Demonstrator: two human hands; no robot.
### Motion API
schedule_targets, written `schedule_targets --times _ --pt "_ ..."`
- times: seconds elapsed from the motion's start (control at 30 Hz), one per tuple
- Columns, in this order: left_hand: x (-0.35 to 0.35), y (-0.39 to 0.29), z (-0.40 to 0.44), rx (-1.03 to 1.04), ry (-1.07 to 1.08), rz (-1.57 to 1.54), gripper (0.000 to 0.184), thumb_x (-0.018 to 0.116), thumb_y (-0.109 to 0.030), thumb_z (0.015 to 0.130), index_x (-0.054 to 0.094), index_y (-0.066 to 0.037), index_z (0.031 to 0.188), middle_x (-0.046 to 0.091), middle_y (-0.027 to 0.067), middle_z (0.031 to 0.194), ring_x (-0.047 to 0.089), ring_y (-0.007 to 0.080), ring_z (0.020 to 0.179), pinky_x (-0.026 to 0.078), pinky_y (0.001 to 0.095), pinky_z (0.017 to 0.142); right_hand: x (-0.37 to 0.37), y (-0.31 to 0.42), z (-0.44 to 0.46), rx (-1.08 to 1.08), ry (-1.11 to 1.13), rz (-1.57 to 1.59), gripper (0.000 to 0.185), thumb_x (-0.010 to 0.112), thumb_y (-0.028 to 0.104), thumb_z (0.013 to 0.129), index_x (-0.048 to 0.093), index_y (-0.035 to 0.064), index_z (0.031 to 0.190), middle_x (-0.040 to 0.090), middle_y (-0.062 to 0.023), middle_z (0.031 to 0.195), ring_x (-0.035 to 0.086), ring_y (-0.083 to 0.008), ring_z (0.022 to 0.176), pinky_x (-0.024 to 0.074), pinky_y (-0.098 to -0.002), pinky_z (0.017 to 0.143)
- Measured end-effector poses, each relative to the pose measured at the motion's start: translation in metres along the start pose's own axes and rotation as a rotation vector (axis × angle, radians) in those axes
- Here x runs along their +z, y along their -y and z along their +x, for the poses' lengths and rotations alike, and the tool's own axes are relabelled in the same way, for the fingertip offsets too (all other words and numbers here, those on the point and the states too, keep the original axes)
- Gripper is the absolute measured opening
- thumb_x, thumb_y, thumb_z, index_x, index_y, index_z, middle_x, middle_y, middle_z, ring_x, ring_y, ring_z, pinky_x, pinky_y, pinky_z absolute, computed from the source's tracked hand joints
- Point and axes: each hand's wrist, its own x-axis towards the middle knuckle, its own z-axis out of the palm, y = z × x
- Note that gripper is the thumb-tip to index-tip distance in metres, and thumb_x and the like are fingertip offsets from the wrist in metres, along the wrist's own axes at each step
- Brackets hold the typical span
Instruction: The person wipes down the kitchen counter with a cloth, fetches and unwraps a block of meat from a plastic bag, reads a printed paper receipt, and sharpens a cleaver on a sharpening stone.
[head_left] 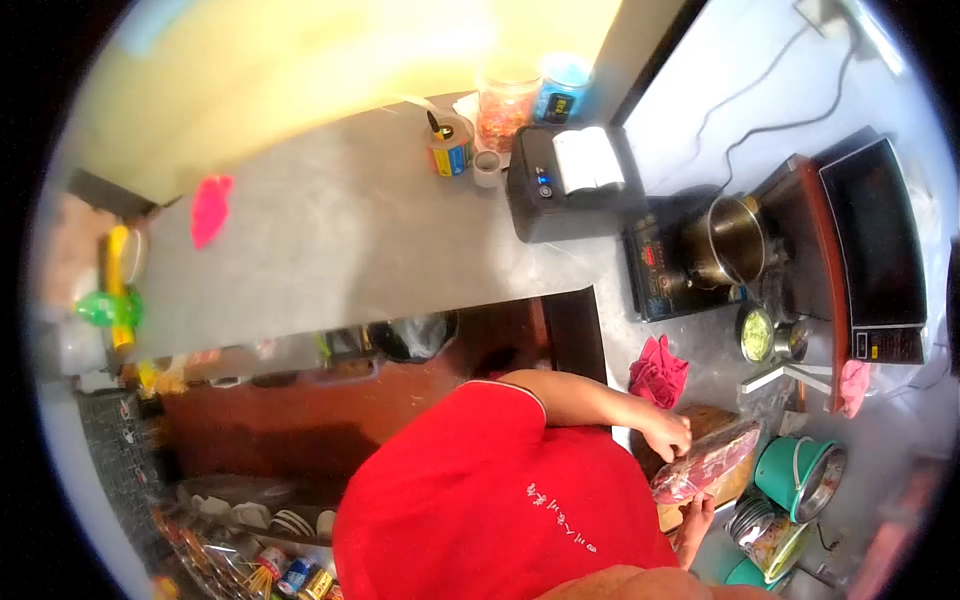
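Head view: the left hand [666,436] has its fingers curled together, clamped on the near edge of a slab of red meat [712,466] in clear plastic. The right hand [696,516] has its fingers against the slab's lower edge in the picture; whether they grip it or only prop it, I cannot tell. The meat lies between the two hands, over a wooden board [704,422], but whether it touches the wood is unclear.

Just beside the board, a crumpled dark pink cloth [657,371] sits on the metal desk [340,205]. Farther out stand a bowl of something pale green [757,334] and a black cooker [655,268] carrying a metal pot [708,255]. A microwave [882,240] rests on a brown shelf [822,265], and a teal bucket [782,468] is near the meat, below the shelf in the picture. Farther along the desk are a black printer [535,205] with white paper, a tin [449,158] and, well apart, a bright pink cloth [210,211].
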Motion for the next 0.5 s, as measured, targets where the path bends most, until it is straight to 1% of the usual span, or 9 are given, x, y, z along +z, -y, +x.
schedule_targets --times 0.03,0.1,0.13,0.23,0.27,0.37,0.4,0.43,0.5 --pt "-0.007 -0.007 -0.009 -0.093 0.165 0.05 0.037 0.07 -0.038 0.084 0.076 -0.008 0.105 0.073 0.0184 0.109 0.066 0.0385 0.106 0.048 0.0487 0.096 0.001 0.005 -0.002 0.015 -0.004 -0.003 0.028 0.065 0.031 0.104 0.059 0.0052 0.097 0.054 -0.0009 0.079 0.051 -0.0115 0.068 0.0513 -0.0293 0.063" --pt "-0.008 -0.013 -0.027 -0.068 0.141 0.069 0.039 0.069 -0.036 0.084 0.074 -0.008 0.111 0.072 0.0186 0.111 0.066 0.0395 0.107 0.049 0.0504 0.096 0.008 0.012 -0.009 0.01 -0.031 -0.053 0.027 0.064 0.032 0.105 0.06 0.0051 0.1 0.053 -0.0009 0.077 0.052 -0.0113 0.068 0.0512 -0.0293 0.061" --pt "-0.007 -0.015 -0.032 -0.093 0.123 0.033 0.037 0.072 -0.029 0.084 0.07 -0.008 0.114 0.069 0.0195 0.115 0.062 0.0385 0.114 0.05 0.0509 0.094 0.009 0.019 -0.015 0.009 -0.046 -0.08 0.027 0.063 0.032 0.105 0.061 0.005 0.102 0.052 -0.0009 0.077 0.053 -0.0112 0.068 0.0511 -0.0294 0.06" --pt "-0.031 -0.031 -0.039 -0.205 0.102 -0.049 0.037 0.071 -0.026 0.086 0.068 -0.005 0.117 0.068 0.02 0.115 0.063 0.0406 0.112 0.051 0.0522 0.091 0.016 0.039 -0.022 0.004 -0.116 -0.289 0.027 0.062 0.03 0.105 0.063 0.003 0.106 0.054 -0.0023 0.078 0.055 -0.0123 0.066 0.0512 -0.0299 0.057" --pt "-0.033 -0.029 -0.04 -0.184 0.076 -0.061 0.035 0.07 -0.024 0.087 0.068 -0.003 0.116 0.069 0.0205 0.11 0.064 0.0426 0.107 0.051 0.052 0.09 0.016 0.043 -0.018 -0.062 -0.2 -0.498 0.026 0.063 0.026 0.104 0.064 0.0008 0.109 0.058 -0.0054 0.084 0.057 -0.0135 0.066 0.0509 -0.0291 0.056" --pt "-0.043 -0.031 -0.049 -0.241 0.068 -0.073 0.032 0.069 -0.023 0.088 0.067 -0.003 0.114 0.07 0.0211 0.105 0.066 0.0421 0.103 0.052 0.0525 0.089 0.049 0.105 -0.015 -0.497 -0.427 -0.832 0.022 0.066 0.022 0.102 0.064 0.0 0.106 0.06 -0.0036 0.091 0.06 -0.0109 0.071 0.0498 -0.027 0.061" --pt "-0.046 -0.034 -0.055 -0.263 0.043 -0.072 0.031 0.07 -0.023 0.088 0.067 -0.004 0.112 0.07 0.0216 0.099 0.067 0.0412 0.1 0.052 0.052 0.085 0.078 0.142 -0.017 -0.408 -0.367 -0.606 0.02 0.066 0.02 0.101 0.065 0.0 0.106 0.061 -0.0031 0.093 0.059 -0.0098 0.073 0.0488 -0.0261 0.063" --pt "-0.041 -0.032 -0.06 -0.247 0.034 -0.087 0.03 0.07 -0.023 0.087 0.068 -0.004 0.11 0.071 0.0212 0.098 0.067 0.041 0.099 0.052 0.0519 0.084 0.115 0.182 -0.021 -0.32 -0.311 -0.376 0.019 0.066 0.018 0.101 0.065 0.0 0.107 0.063 -0.0027 0.095 0.058 -0.0088 0.076 0.0477 -0.0252 0.065" --pt "-0.046 -0.034 -0.07 -0.211 0.017 -0.109 0.029 0.071 -0.023 0.086 0.068 -0.004 0.107 0.071 0.0204 0.096 0.068 0.0407 0.096 0.051 0.0518 0.082 0.183 0.24 -0.021 -0.392 -0.191 -0.265 0.017 0.066 0.017 0.101 0.065 0.0004 0.107 0.064 -0.0014 0.098 0.056 -0.0078 0.079 0.0472 -0.0243 0.069"
